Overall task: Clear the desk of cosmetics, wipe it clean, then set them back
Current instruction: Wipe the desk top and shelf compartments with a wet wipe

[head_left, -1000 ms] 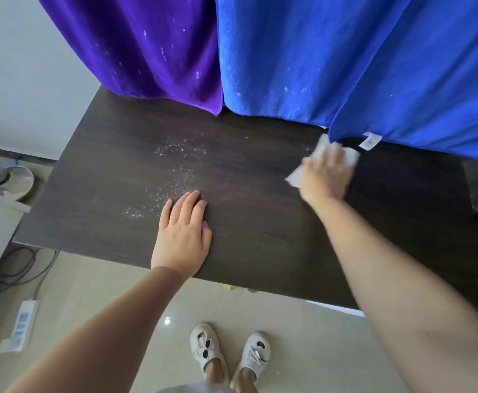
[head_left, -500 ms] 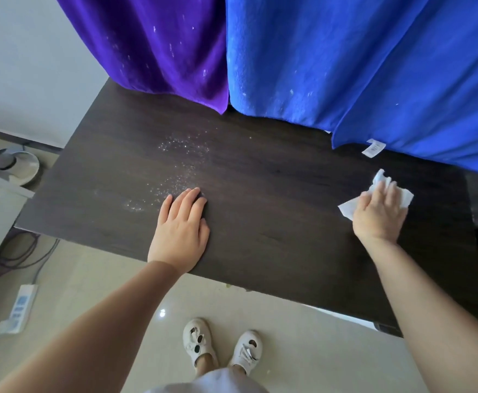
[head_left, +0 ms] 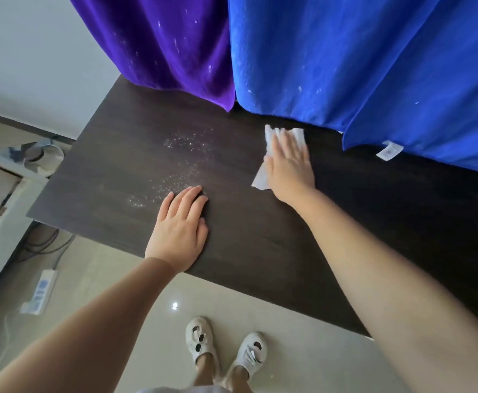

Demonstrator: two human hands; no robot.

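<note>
- The right hand (head_left: 290, 165) is laid flat on a white wipe (head_left: 260, 178), which is pressed onto the dark bench (head_left: 260, 251); the fingers are stretched out and close together, so the wipe is held down under the palm and is not pinched.
- The wipe is seen beyond the fingertips and at the thumb side of this hand; the rest of it is hidden under the palm.
- The left hand (head_left: 179, 231) is placed flat near the front edge of the bench, with the fingers straight and nothing held. It is judged that the body is steadied by it while the other arm reaches forward.
- A patch of white powder (head_left: 186, 154) is spread just beyond the left fingertips and to the thumb side of the right hand, apart from the wipe. This part is judged as not yet wiped.
- No cosmetics are seen on the bench, so the clearing step appears done and the wiping is in hand; where the cosmetics are put cannot be told.
- A purple cloth (head_left: 161, 46) and a blue cloth (head_left: 345, 58) hang over the far side of the bench, just beyond the right fingertips. The wipe could catch on the blue hem if it is pushed further.
</note>
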